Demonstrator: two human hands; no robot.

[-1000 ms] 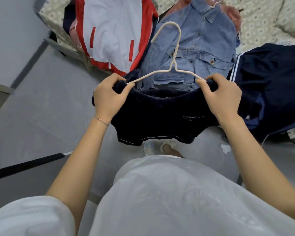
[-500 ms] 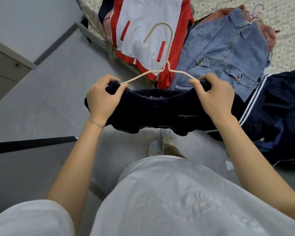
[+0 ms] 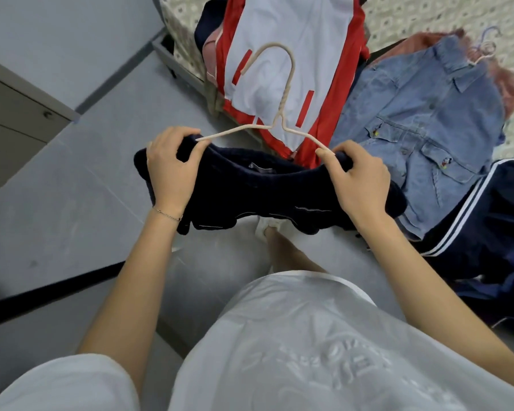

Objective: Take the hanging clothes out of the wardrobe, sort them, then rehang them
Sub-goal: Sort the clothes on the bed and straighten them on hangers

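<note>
A dark navy knit garment [image 3: 258,191] hangs on a cream wire hanger [image 3: 282,96], held out over the floor in front of me. My left hand [image 3: 171,170] grips the garment's left shoulder where the hanger arm enters it. Over on the other shoulder, my right hand [image 3: 358,179] grips the fabric, thumb and forefinger pinching the hanger wire. The hanger's hook points away from me, towards the bed.
On the bed [image 3: 428,16] lie a red-and-white jacket [image 3: 282,40], a light denim shirt [image 3: 422,126] on a hanger, and a navy striped garment [image 3: 487,232] draping off the edge. A cabinet [image 3: 15,120] stands at the left. Grey floor [image 3: 66,209] lies below.
The view has swung left, so the bed and its clothes sit further right. The garment and hanger stay held between both hands, the hanger hook now over the red-and-white jacket.
</note>
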